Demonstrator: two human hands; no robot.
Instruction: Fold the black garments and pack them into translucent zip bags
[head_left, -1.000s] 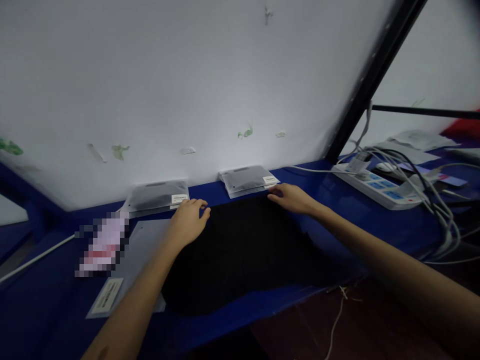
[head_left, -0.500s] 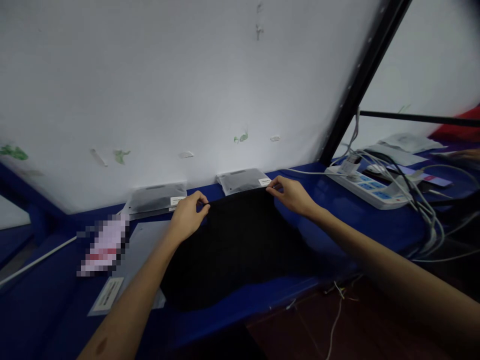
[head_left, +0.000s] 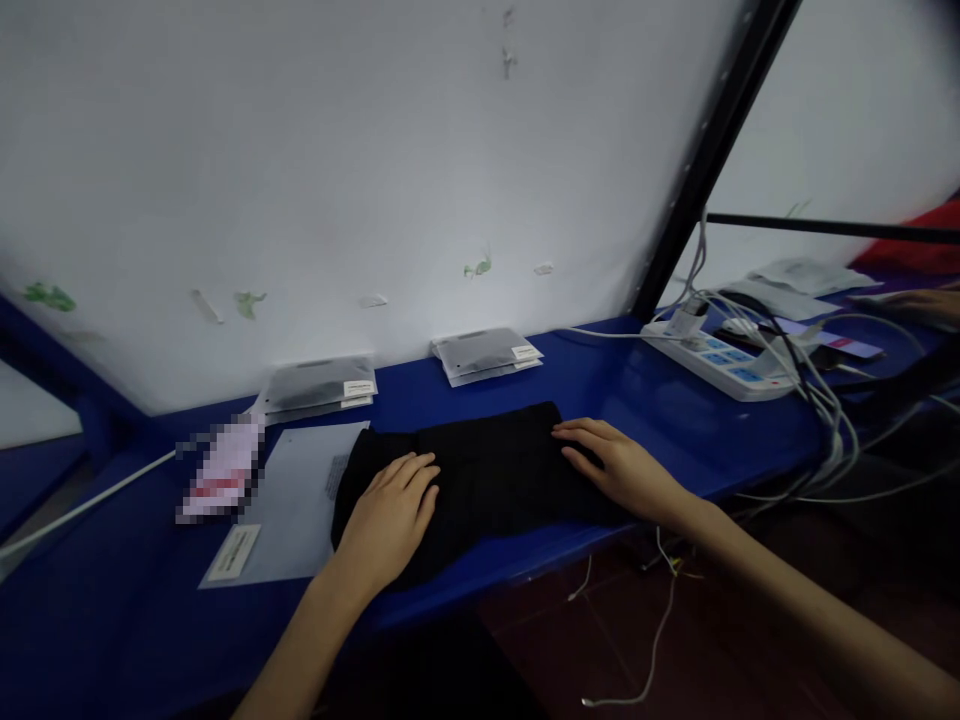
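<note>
A black garment (head_left: 487, 470) lies folded over on the blue table (head_left: 615, 400) near its front edge. My left hand (head_left: 390, 515) rests flat on the garment's left part, fingers stretched out. On the right part lies my right hand (head_left: 619, 465), also flat with fingers extended. Neither hand grips anything.
Two clear bags with dark contents, one at the left (head_left: 319, 385) and one at the right (head_left: 486, 355), lie against the white wall. A flat clear bag with a label (head_left: 289, 510) sits left of the garment. A white power strip (head_left: 712, 355) with many cables is at right. Another person's hand (head_left: 926, 305) shows far right.
Both hands pinched the garment's far edge and brought it toward me, folding it over. They now lie flat on top of the folded cloth.
</note>
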